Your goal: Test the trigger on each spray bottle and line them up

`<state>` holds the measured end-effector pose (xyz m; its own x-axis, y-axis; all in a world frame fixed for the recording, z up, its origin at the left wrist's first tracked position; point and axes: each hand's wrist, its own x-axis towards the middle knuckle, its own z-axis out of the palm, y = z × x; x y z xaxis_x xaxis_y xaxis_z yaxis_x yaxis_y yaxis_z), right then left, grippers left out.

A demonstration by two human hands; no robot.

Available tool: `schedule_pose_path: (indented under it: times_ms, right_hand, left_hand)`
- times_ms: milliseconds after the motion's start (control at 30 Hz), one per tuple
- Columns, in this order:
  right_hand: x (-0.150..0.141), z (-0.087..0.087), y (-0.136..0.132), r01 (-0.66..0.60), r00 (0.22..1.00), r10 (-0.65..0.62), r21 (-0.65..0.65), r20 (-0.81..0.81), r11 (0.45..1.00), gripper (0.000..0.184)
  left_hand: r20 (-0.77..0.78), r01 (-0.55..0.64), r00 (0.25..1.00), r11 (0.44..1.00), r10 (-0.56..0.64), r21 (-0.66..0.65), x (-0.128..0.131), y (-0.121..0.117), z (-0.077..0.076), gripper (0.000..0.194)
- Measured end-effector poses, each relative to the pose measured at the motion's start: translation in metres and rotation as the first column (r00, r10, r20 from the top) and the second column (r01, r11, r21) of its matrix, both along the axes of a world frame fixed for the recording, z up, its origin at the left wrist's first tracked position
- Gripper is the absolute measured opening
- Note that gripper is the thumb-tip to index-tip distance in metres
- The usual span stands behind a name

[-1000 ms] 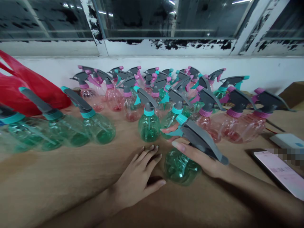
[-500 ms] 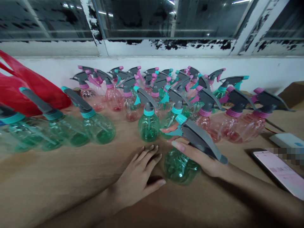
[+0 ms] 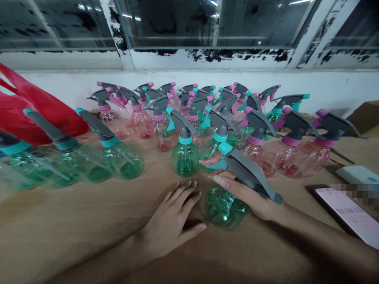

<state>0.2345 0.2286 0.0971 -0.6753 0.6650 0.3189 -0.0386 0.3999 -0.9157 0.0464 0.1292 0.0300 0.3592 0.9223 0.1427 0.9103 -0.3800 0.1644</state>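
Observation:
My right hand [image 3: 239, 191] is closed around the neck of a green spray bottle [image 3: 223, 209], just under its grey head and teal nozzle. The bottle stands on the wooden table [image 3: 97, 225], and the hand hides its collar. To its left my left hand [image 3: 174, 217] lies flat on the table with fingers spread, holding nothing. Just beyond the hands stand another green spray bottle [image 3: 185, 157] and, partly hidden behind my right hand, a second green one [image 3: 213, 148].
Several pink spray bottles [image 3: 308, 157] and green ones crowd the back. More green bottles [image 3: 122, 159] line the left, before a red plastic bag [image 3: 44, 106]. At right lie a phone [image 3: 349, 213], a white box-like device [image 3: 358, 175] and a cardboard box [image 3: 364, 118].

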Motion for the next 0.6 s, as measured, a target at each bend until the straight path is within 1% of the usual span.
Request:
schedule_pose_path:
  times_ms: [167, 233, 400, 600]
  right_hand:
    - [-0.0006, 0.0009, 0.001, 0.008, 1.0, -0.008, 0.026, 0.008, 1.0, 0.024]
    - [-0.0006, 0.003, 0.0007, 0.009, 1.0, -0.01, 0.023, 0.029, 1.0, 0.024]
    - [-0.0009, 0.0038, -0.0003, -0.001, 1.0, 0.001, 0.007, 0.012, 1.0, 0.023]
    - [-0.0017, 0.0032, -0.0007, 0.012, 1.0, -0.012, 0.009, 0.018, 1.0, 0.022]
  left_hand:
    - [0.002, 0.002, 1.0, 1.0, -0.002, -0.003, 0.0003, -0.0005, 0.0007, 0.06]
    - [-0.002, 0.002, 1.0, 1.0, -0.002, -0.005, 0.001, -0.0003, 0.0018, 0.06]
    - [-0.01, -0.01, 1.0, 0.999, 0.01, -0.039, 0.002, 0.0005, 0.0044, 0.06]
    - [-0.008, 0.0, 1.0, 1.0, 0.0, -0.019, 0.001, 0.0001, 0.0026, 0.059]
